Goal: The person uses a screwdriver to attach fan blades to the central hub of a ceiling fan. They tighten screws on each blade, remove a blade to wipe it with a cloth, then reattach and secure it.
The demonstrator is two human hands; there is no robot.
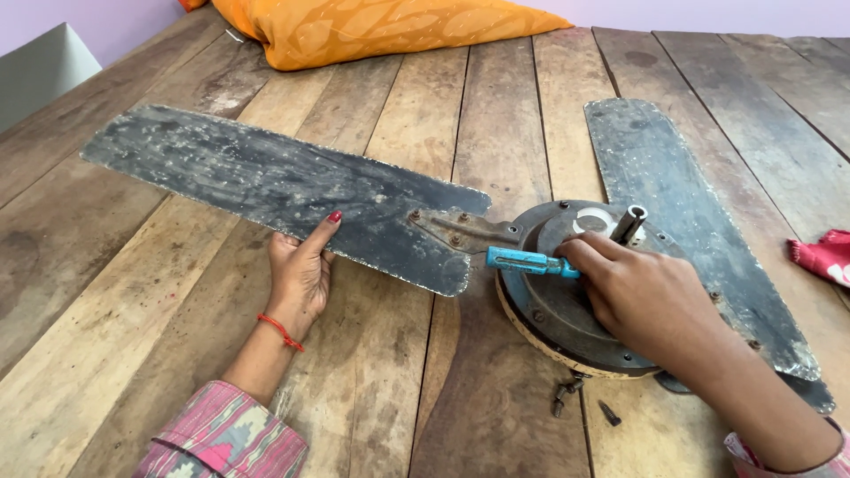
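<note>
Right hand (642,296) wraps the blue-handled screwdriver (529,261), tip at the rusty blade bracket (456,228) at 9 o'clock of the round grey fan motor housing (567,314). Left hand (301,270) lies open, steadying the long dark weathered fan blade (274,181). Loose dark screws (571,389) lie at 6 o'clock — some seem already out (judging). Bracket screws remain; the tip is hidden.

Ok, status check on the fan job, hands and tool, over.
Left hand flat against the long fan blade. Right hand grips the blue-handled screwdriver over the motor hub. Loose screws on the wooden table nearby.
</note>
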